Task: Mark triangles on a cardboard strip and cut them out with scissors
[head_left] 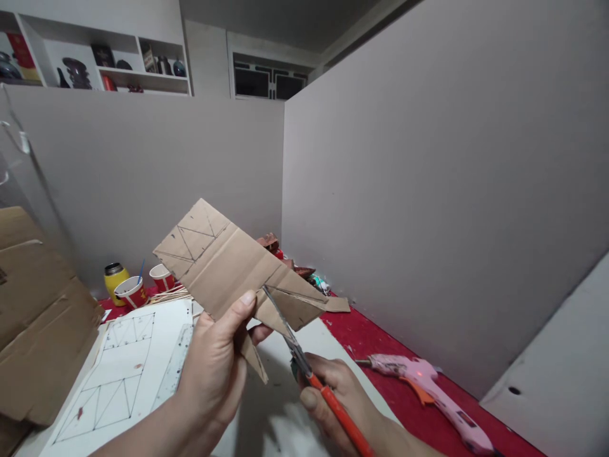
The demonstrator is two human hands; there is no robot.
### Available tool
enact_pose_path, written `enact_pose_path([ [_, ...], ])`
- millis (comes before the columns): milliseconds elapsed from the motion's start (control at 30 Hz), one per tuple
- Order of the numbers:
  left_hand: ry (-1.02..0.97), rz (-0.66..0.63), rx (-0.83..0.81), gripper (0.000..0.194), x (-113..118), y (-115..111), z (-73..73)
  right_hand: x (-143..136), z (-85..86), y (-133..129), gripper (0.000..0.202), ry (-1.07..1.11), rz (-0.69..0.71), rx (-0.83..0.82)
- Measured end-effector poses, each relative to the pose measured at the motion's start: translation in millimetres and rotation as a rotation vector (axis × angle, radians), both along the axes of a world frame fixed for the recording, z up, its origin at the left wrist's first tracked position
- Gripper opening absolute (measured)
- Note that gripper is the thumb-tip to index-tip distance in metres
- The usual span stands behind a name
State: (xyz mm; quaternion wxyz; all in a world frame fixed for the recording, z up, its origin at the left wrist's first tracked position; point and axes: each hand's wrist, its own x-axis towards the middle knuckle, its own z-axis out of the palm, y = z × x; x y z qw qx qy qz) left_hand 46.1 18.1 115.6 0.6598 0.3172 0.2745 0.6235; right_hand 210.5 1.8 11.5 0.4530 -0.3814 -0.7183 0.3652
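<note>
My left hand (pixel 221 346) grips a piece of cardboard (pixel 228 254), thumb on its face and fingers behind. Pencilled or inked zigzag lines mark both ends of the piece, and creases run across it. A narrow pointed flap of cardboard (pixel 254 358) hangs below my left fingers. In my right hand (pixel 335 387) are red-handled scissors (pixel 297 352), my fingers wrapped round the handles. Their blades lie at the lower edge of the cardboard, one blade reaching across its face near a drawn line. How far the blades are apart is hard to tell.
A paper with a truss drawing (pixel 117 374) lies on the left. Behind it stand a yellow bottle (pixel 115 282) and red-and-white cups (pixel 132 293). A large cardboard sheet (pixel 42 330) leans at far left. On the red cloth (pixel 394 406) rests a pink glue gun (pixel 428 387).
</note>
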Motion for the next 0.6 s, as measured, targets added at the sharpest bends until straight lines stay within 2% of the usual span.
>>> enact_pose_path([
  [233, -0.023, 0.014, 0.004, 0.028, 1.7, -3.3, -0.1, -0.8, 6.9, -4.8, 0.061, 0.006, 0.025, -0.03],
  [333, 0.068, -0.03, 0.008, 0.026, -3.9, 3.7, 1.7, 5.4, 5.5, 0.6, 0.062, 0.024, 0.018, -0.044],
  [400, 0.259, -0.184, 0.023, 0.027, -13.9, 15.4, 3.6, 14.2, 6.1, 6.7, 0.062, 0.02, -0.035, -0.04],
  [433, 0.413, -0.279, 0.081, 0.035, -20.6, 22.5, 4.9, 19.6, 7.7, 10.0, 0.061, 0.0, -0.08, -0.026],
  [500, 0.781, -0.391, 0.225, 0.046, -35.0, 35.5, 7.9, 30.5, 13.3, 15.7, 0.059, -0.067, -0.169, -0.022],
  [533, 0.97, -0.338, 0.294, 0.044, -41.8, 40.0, 9.7, 35.2, 16.8, 17.8, 0.058, -0.097, -0.203, -0.038],
  [600, 1.324, -0.008, 0.473, 0.041, -52.4, 42.3, 13.7, 42.4, 23.2, 20.7, 0.057, -0.149, -0.249, -0.086],
])
